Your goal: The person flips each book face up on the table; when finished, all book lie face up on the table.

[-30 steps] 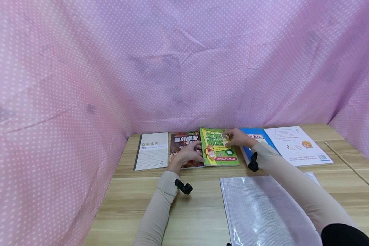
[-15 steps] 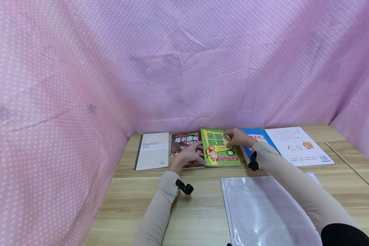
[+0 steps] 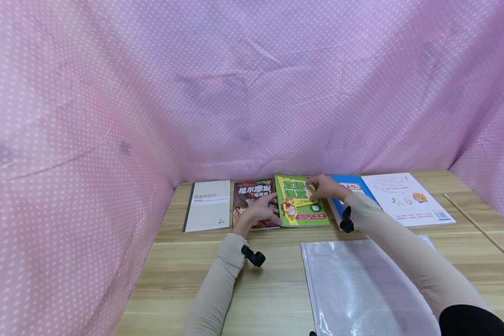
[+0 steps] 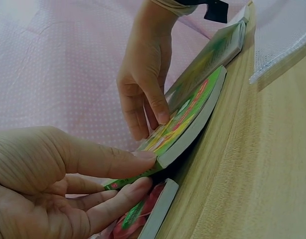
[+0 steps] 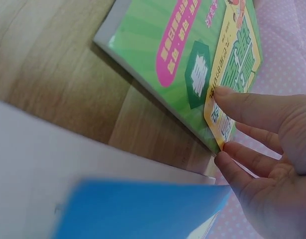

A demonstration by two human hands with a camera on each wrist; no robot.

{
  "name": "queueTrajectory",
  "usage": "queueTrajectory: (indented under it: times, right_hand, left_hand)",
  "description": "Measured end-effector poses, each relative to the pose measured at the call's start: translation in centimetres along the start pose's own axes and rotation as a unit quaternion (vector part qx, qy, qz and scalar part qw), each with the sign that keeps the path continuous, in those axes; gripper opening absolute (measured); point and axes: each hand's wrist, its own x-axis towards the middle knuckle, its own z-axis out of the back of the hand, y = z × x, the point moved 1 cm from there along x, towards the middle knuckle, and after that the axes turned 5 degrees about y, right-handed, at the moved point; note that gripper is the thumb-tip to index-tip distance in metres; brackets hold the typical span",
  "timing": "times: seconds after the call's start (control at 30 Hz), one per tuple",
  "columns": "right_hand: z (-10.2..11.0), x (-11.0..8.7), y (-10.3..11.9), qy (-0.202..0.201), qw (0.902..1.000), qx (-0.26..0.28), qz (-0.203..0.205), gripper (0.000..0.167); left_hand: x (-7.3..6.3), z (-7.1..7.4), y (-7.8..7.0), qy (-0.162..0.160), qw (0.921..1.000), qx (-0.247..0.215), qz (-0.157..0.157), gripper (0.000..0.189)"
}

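A green book (image 3: 302, 214) with a yellow title panel lies in the row on the table, its left edge lifted off the tabletop in the left wrist view. My left hand (image 3: 258, 212) pinches that edge, thumb on the cover and fingers beneath. At the other side, my right hand (image 3: 328, 187) holds the upper right edge, thumb (image 5: 242, 102) on the cover and fingertips along the edge. Under my left hand is a dark red-brown comic-style book (image 3: 252, 191), partly covered by it. A blue-covered book (image 3: 348, 179) sits right of the green one, partly behind my right wrist.
A white "Gambit" notebook (image 3: 210, 205) lies at the row's left end. To the right are a white book (image 3: 407, 200) and a thin wooden stick (image 3: 474, 223). Nearer stands a clear mesh pouch (image 3: 340, 280), flat under my right forearm. Pink dotted cloth (image 3: 252, 116) hangs behind the table.
The green book has shifted slightly to the right, and my left hand has moved a little with it. My right hand has barely moved and keeps its hold.
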Motion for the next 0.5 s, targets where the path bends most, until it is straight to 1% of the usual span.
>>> queueTrajectory:
  times: [0.23, 0.5]
  right_hand:
    - [-0.05, 0.04, -0.08, 0.000, 1.0000, 0.000, -0.001, 0.059]
    - [-0.08, -0.12, -0.03, 0.001, 1.0000, -0.004, -0.002, 0.059]
  left_hand:
    - [0.25, -0.17, 0.26, -0.014, 0.9999, 0.008, 0.001, 0.102]
    - [0.50, -0.23, 0.45, -0.016, 0.9998, 0.012, -0.001, 0.102]
